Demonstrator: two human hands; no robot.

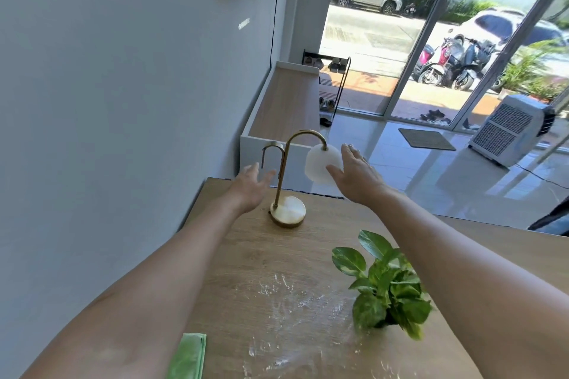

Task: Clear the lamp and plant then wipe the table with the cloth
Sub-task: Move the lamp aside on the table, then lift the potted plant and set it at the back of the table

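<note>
Two brass arches rise from the lamp (288, 181), a slim metal stem curving over from a round, pale stone-like base ringed in brass; the taller arch ends in a frosted white, rounded shade, the shorter one hangs bare. It stands upright near the far edge of the wooden table (255, 255). Both hands are spread wide with straight fingers and hold nothing: the left hand (251, 184) hovers just beside the stem, and the right hand (357, 174) is against the shade, though whether it touches I cannot tell. Nearer the camera, to the right, sits the plant (389, 286), glossy green leaves streaked with cream. A smear of white powdery residue (295, 298) dusts the grainy wood between plant and near edge. The cloth (187, 357), soft green and folded, lies at the near left edge. Beyond the table a low white-sided cabinet (286, 104) runs along the grey wall.
</note>
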